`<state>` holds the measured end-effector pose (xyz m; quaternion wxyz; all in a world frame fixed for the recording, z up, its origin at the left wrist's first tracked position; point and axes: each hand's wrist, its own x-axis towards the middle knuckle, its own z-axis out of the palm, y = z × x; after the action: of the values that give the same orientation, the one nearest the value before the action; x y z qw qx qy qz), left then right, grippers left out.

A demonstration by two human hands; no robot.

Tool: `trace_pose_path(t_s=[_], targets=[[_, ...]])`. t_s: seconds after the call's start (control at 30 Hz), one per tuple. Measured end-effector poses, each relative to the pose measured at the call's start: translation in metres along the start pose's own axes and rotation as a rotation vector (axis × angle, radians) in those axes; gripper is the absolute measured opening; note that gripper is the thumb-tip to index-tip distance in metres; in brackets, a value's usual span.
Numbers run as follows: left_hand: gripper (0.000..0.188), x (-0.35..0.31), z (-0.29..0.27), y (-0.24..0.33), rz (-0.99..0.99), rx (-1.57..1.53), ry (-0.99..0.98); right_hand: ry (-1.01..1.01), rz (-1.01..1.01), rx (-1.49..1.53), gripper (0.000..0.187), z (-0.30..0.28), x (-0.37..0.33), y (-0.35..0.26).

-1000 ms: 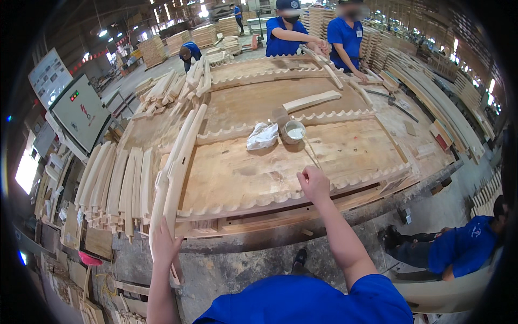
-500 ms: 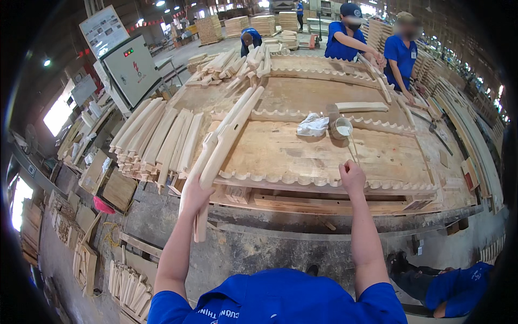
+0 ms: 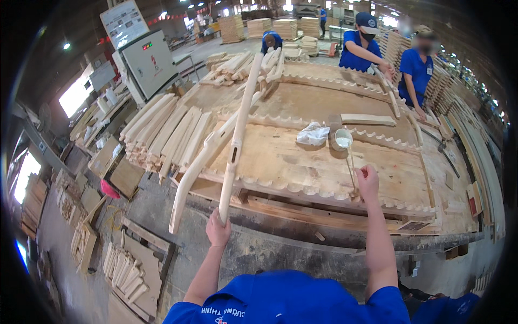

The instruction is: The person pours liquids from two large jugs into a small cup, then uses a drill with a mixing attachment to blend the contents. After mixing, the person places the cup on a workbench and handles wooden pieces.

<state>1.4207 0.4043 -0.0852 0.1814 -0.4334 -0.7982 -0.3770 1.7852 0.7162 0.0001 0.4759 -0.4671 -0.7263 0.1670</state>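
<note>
My left hand (image 3: 218, 232) is closed round the near end of a long pale wooden rail (image 3: 237, 146) with a dark slot in its side. The rail points away from me, raised over a second, curved wooden rail (image 3: 189, 186) that juts past the table edge. My right hand (image 3: 368, 183) has its fingers pinched at a thin stick (image 3: 352, 167). The stick runs from beside a cup of white stuff (image 3: 342, 140) down to the scalloped near edge of a wooden panel (image 3: 275, 156). A crumpled white cloth (image 3: 313, 134) lies left of the cup.
Stacked wooden rails (image 3: 162, 129) fill the table's left side, with more heaped behind. A loose wooden piece (image 3: 368, 119) lies beyond the cup. Two co-workers in blue (image 3: 362, 48) work at the far right; another bends over at the back. A white cabinet (image 3: 148, 62) stands at left.
My left hand has moved right and nearer, and the slotted rail is now swung apart from the curved one. My right hand has moved slightly right and nearer. The view has shifted.
</note>
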Motion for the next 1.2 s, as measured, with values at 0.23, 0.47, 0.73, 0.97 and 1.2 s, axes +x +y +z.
trace_pose_path(t_s=[0.23,0.47,0.73,0.97,1.2], targets=[[0.055,-0.048,-0.008,0.019,0.126,0.007,0.002,-0.048,-0.527,-0.179,0.038,0.017,0.023,-0.073],[0.046,0.009,-0.1,0.015,0.577,0.138,0.121,-0.117,-1.2,-0.61,0.039,-0.016,0.11,-0.201],[0.058,0.124,-0.143,-0.014,-0.076,0.388,0.604,-0.489,-0.675,-0.428,0.038,-0.042,0.092,-0.174],[0.06,0.144,-0.068,-0.06,-0.369,0.113,-0.371,-0.846,0.196,0.199,0.034,-0.027,0.025,-0.124],[0.039,0.17,-0.057,-0.055,-0.229,0.428,-0.287,-0.688,0.428,0.449,0.029,0.025,-0.048,-0.126]])
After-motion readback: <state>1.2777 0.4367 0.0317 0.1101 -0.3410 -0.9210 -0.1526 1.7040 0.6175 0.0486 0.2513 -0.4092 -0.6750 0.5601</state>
